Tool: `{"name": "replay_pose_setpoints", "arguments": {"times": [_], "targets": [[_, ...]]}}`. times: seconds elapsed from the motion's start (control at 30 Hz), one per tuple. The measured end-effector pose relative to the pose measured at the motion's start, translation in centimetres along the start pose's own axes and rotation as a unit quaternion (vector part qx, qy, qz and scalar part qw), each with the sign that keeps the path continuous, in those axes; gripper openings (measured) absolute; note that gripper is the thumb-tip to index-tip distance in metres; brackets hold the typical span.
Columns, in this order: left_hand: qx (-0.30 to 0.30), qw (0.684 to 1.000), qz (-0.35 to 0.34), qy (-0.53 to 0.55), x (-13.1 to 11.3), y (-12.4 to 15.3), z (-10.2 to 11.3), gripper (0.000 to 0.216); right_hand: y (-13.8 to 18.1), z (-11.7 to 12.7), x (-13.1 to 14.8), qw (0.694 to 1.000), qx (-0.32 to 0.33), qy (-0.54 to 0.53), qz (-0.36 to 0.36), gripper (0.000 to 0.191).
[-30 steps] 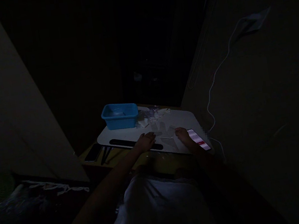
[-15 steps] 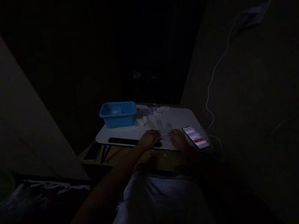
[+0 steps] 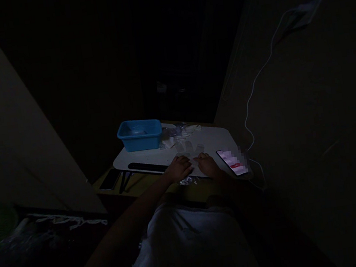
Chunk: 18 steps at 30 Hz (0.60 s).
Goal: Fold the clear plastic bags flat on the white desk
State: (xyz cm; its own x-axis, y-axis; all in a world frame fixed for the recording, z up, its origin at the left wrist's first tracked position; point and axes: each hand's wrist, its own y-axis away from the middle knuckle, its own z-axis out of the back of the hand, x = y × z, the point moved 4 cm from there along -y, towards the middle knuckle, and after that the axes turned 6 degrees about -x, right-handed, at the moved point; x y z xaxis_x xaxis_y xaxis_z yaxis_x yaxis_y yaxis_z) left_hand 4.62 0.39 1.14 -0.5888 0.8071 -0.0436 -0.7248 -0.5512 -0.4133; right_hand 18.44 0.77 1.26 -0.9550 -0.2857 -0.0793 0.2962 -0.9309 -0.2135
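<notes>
My left hand [image 3: 180, 167] lies on the near edge of a white folding lap table [image 3: 212, 139], fingers slightly apart and pressed down flat. Just to its right, my right hand [image 3: 206, 165] has its fingers bent together at a thin pale sheet [image 3: 195, 161]; its grip is hard to see in the dark. Beyond the fingers, several pale translucent petal-like strips [image 3: 188, 146] fan out on the tabletop. A bit of shiny crinkled plastic [image 3: 188, 180] shows below my left hand at the table's edge.
A blue plastic basin [image 3: 141, 142] stands at the back left beside crumpled clear wrappers [image 3: 177, 131]. A lit phone [image 3: 233, 162] lies at the right, near a white cable [image 3: 251, 92]. Another phone, dark [image 3: 110, 179], rests lower left. A black slot [image 3: 146, 168] runs along the front.
My left hand has shifted slightly toward me and right, and my right hand slightly left, narrowing the gap. More shiny plastic shows at the near edge.
</notes>
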Motion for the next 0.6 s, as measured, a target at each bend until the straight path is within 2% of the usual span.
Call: {"name": "replay_pose_setpoints", "arguments": {"times": [0.3,0.43,0.6], "targets": [[-0.008,1.0,0.01,-0.002,0.0,-0.2,-0.1,0.042,-0.1,0.5,0.3,1.0,0.005,0.009,-0.002,0.045],[0.01,1.0,-0.004,-0.008,0.0,-0.2,-0.3,0.042,0.0,0.6,0.2,1.0,0.003,0.012,0.001,0.045],[0.007,1.0,0.0,-0.007,0.0,-0.2,-0.3,0.042,1.1,0.6,-0.9,1.0,-0.021,0.018,-0.006,0.042]]}}
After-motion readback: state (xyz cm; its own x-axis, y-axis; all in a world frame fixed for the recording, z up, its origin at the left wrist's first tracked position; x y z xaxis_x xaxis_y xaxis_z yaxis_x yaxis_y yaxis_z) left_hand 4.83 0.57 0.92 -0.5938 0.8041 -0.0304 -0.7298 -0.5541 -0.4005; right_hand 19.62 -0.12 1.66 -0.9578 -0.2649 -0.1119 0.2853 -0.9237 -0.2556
